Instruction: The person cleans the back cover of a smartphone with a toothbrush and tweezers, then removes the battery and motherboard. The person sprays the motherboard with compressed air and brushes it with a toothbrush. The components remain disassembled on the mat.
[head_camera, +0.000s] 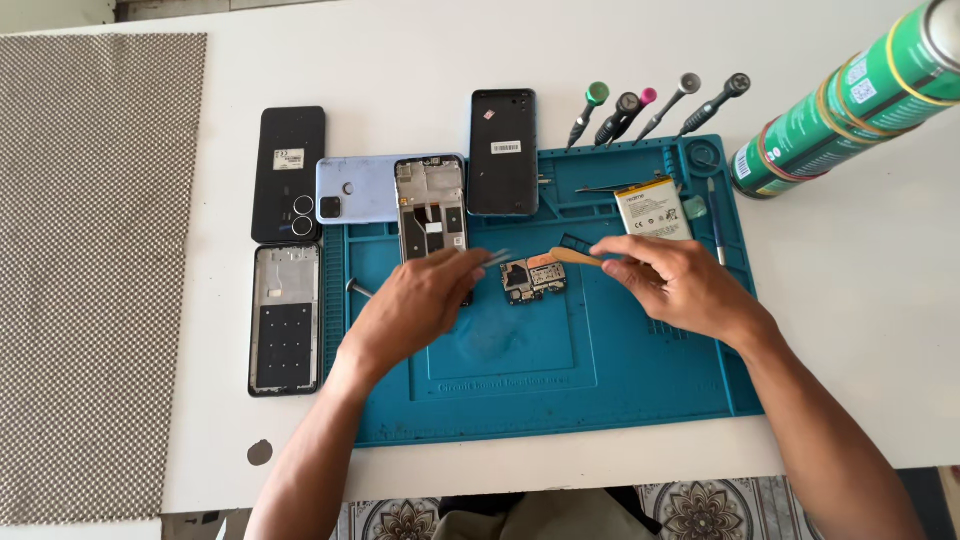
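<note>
Head view: you are at the board-level step of a phone teardown, working on the small circuit board (533, 279) that lies on the blue repair mat (640, 390), just right of the opened phone frame (432, 210). Your left hand (420, 305) pinches metal tweezers (497, 259), fingers closed; your right hand (680, 283) grips a tan pry tool (573, 256), tip at the board's upper edge. The next move likely calls for light, steady prying.

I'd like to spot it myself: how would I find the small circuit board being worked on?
Start at the blue work mat. Near its middle, between the left hand and right hand, lies the circuit board: small, dark, copper-patched, unlike the whole phone bodies nearby.
</note>
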